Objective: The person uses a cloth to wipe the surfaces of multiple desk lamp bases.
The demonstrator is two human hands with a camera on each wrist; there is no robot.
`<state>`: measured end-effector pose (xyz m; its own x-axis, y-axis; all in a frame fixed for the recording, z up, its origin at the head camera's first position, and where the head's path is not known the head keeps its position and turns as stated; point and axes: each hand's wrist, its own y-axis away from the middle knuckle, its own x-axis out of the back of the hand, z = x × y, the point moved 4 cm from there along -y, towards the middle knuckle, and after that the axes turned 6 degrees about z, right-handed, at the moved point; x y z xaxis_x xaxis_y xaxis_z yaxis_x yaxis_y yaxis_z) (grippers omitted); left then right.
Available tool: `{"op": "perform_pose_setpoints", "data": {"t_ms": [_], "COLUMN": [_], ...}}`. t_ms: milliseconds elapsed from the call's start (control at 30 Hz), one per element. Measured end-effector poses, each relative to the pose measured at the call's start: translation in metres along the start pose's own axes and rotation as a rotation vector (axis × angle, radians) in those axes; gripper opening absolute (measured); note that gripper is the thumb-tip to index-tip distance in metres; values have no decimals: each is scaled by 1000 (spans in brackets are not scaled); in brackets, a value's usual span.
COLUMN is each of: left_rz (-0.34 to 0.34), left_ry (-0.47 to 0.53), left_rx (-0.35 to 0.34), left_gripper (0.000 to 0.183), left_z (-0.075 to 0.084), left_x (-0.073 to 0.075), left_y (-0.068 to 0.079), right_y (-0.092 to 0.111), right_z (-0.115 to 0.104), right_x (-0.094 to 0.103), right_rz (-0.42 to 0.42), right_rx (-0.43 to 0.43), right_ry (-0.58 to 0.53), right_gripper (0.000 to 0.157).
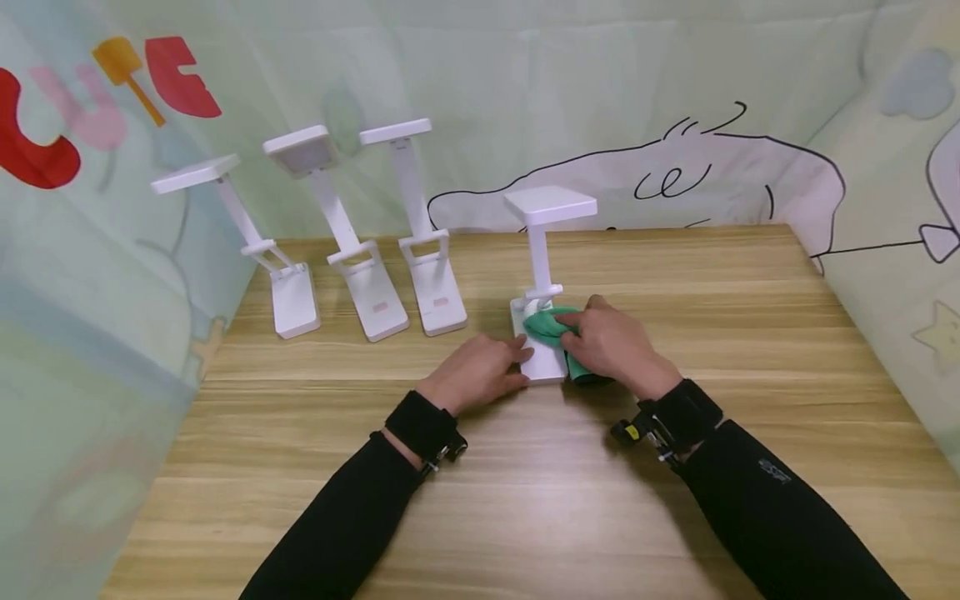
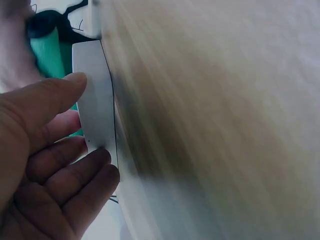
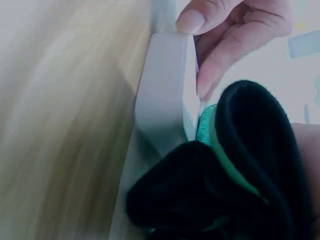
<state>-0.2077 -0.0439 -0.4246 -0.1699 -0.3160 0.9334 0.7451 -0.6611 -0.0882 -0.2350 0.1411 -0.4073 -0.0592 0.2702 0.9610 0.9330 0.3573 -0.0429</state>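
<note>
A white desk lamp [image 1: 553,205] stands upright on the table, its flat head raised above its base. At the near left corner of that base [image 2: 94,95], my left hand [image 1: 474,373] holds on, thumb at the front edge and fingers along the side. A green cloth [image 1: 547,327] lies bunched on top of the base and hangs over its right side. My right hand [image 1: 619,340] grips this cloth and presses it onto the base near the lamp's stem. In the right wrist view, dark folds of the cloth [image 3: 265,145] cover most of the right hand.
Three similar white lamps [image 1: 294,302], [image 1: 377,302], [image 1: 437,296] stand in a row to the left on the wooden table [image 1: 480,517]. A printed fabric curtain [image 1: 645,75] rises behind the table's back edge and along both sides.
</note>
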Motion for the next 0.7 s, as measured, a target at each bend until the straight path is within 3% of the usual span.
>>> {"op": "perform_pose_setpoints", "data": {"t_ms": [100,200,400,467,700], "left_rz": [-19,-16,15,12,-7], "left_ry": [13,27,25,22,25], "left_rx": [17,11,-41,-52,-24], "left_gripper": [47,47,43,43,47], "left_z": [-1,-3,-4,-3,0], "left_x": [1,3,2,1,0], "left_y": [1,2,1,0,-3], "right_y": [12,16,-5,-13,-20], "right_z": [6,5,-15,-14,6], "right_x": [9,18,7,-1,-6], "right_rz": [-44,-22,46,39,-32], "right_rx": [-19,-18,206,233,128], "right_ry": [42,49,7,5,-60], "right_gripper": [36,35,38,39,40]}}
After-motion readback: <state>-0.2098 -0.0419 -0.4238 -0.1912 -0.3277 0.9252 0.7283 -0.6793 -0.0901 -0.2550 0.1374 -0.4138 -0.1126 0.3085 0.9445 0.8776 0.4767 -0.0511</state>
